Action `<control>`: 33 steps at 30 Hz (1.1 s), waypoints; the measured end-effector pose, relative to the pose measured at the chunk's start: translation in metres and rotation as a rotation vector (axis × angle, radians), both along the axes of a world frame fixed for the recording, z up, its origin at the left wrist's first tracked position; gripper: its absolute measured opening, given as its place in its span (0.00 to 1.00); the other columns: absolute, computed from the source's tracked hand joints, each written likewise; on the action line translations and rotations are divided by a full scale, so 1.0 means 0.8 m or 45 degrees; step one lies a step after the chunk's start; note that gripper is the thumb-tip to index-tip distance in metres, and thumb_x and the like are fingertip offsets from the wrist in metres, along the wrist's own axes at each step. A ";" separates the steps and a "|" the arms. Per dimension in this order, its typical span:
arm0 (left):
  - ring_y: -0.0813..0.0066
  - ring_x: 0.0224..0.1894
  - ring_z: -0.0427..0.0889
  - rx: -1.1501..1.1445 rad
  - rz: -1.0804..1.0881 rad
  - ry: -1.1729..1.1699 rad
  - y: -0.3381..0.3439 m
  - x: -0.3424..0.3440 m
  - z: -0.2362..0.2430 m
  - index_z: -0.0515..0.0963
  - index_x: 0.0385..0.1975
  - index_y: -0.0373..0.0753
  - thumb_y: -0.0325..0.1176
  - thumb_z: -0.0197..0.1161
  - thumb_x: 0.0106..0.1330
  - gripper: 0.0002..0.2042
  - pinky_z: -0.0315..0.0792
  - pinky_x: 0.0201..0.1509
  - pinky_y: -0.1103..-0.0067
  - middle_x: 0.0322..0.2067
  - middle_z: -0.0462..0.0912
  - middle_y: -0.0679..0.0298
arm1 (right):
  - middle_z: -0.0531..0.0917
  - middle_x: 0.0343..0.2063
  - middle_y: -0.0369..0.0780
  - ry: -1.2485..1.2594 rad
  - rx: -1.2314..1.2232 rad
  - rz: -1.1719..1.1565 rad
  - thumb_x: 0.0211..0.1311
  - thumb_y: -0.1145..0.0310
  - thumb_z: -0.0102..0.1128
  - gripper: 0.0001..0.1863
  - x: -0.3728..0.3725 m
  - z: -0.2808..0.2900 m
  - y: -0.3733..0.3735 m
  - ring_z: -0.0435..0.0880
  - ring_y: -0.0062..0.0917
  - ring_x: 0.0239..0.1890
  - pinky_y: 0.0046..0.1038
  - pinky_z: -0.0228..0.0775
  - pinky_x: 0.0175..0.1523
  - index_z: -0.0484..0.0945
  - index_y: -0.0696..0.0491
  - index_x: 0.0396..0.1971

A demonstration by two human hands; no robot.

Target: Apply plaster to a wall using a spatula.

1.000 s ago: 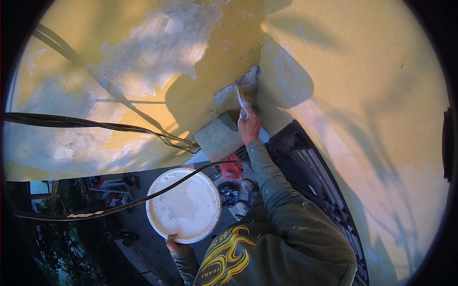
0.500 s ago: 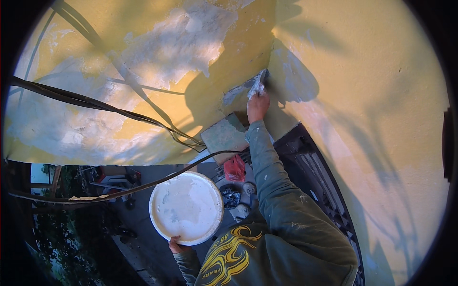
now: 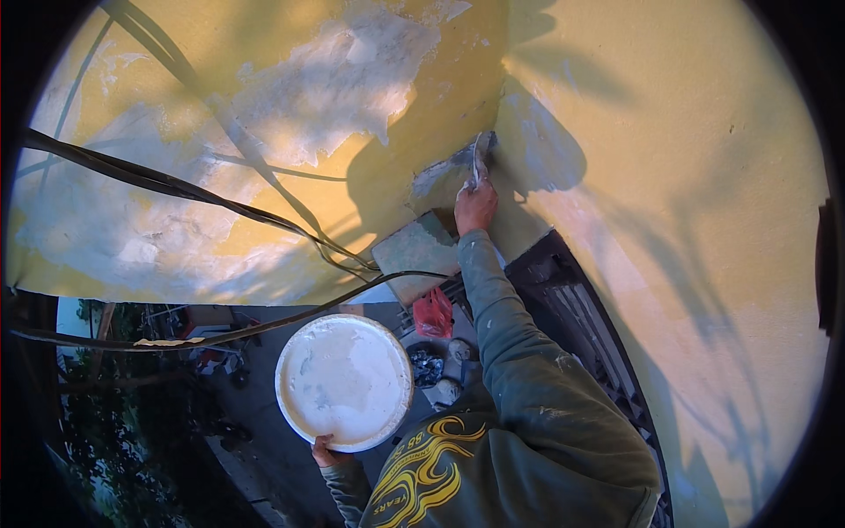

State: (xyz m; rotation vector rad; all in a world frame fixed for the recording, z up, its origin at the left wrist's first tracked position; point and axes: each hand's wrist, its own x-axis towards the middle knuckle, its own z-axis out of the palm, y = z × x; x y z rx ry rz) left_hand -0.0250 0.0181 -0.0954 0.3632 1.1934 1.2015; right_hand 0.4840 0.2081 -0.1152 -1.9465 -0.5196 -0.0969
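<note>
With my right arm stretched forward, my right hand [image 3: 476, 208] is closed round a putty knife [image 3: 481, 160], seen nearly edge-on. Its blade is at the wall corner, by a grey patch [image 3: 443, 172] of bare or filled surface; whether it touches cannot be made out. My left hand [image 3: 329, 452] grips the near rim of a round white lid [image 3: 345, 383], holding it level like a tray. White paste is smeared over the lid's inner face. Yellow wall [image 3: 458, 88] with large whitish patches surrounds the corner.
Dark cables [image 3: 189, 195] cross from the left to a box-like ledge [image 3: 414, 255] under the corner. A red plastic bag [image 3: 433, 312] hangs below it. Right of my arm runs a dark metal railing [image 3: 576, 308]. Far below are a bucket [image 3: 427, 365] and ground clutter.
The putty knife has turned in my right hand from a broader view to nearly edge-on. The lower cable appears slightly higher at the left. My left hand and the lid are almost unmoved.
</note>
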 end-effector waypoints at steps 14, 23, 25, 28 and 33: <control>0.59 0.47 0.74 -0.003 0.012 0.013 0.002 0.005 -0.003 0.71 0.45 0.31 0.30 0.55 0.42 0.25 0.68 0.55 0.66 0.42 0.76 0.57 | 0.80 0.40 0.51 -0.030 0.010 0.153 0.51 0.78 0.49 0.24 0.024 -0.006 -0.026 0.79 0.47 0.42 0.42 0.68 0.49 0.73 0.50 0.51; 0.59 0.48 0.73 0.003 -0.019 -0.003 0.012 0.020 0.011 0.71 0.45 0.31 0.30 0.54 0.42 0.24 0.67 0.56 0.66 0.43 0.76 0.57 | 0.81 0.37 0.50 -0.053 -0.093 -0.009 0.50 0.76 0.52 0.22 0.027 -0.026 -0.004 0.79 0.48 0.40 0.43 0.69 0.46 0.75 0.52 0.49; 0.59 0.49 0.73 -0.008 0.007 0.028 0.009 0.017 0.007 0.71 0.45 0.32 0.30 0.54 0.42 0.25 0.67 0.56 0.65 0.44 0.75 0.57 | 0.81 0.38 0.52 -0.085 0.007 0.125 0.50 0.77 0.51 0.22 0.016 -0.019 -0.023 0.78 0.48 0.41 0.42 0.68 0.47 0.75 0.52 0.49; 0.58 0.49 0.73 -0.009 -0.008 -0.004 0.011 0.027 0.019 0.71 0.45 0.32 0.30 0.54 0.42 0.25 0.67 0.56 0.65 0.44 0.76 0.57 | 0.79 0.42 0.53 -0.053 0.177 0.084 0.53 0.77 0.49 0.22 0.032 -0.018 -0.038 0.77 0.49 0.45 0.40 0.68 0.51 0.74 0.57 0.50; 0.58 0.49 0.73 -0.036 0.006 -0.014 0.014 0.019 0.013 0.71 0.46 0.31 0.30 0.55 0.41 0.26 0.67 0.56 0.65 0.44 0.76 0.57 | 0.80 0.38 0.55 -0.092 0.012 -0.014 0.51 0.76 0.50 0.20 0.034 -0.015 -0.004 0.77 0.51 0.42 0.40 0.68 0.49 0.75 0.59 0.47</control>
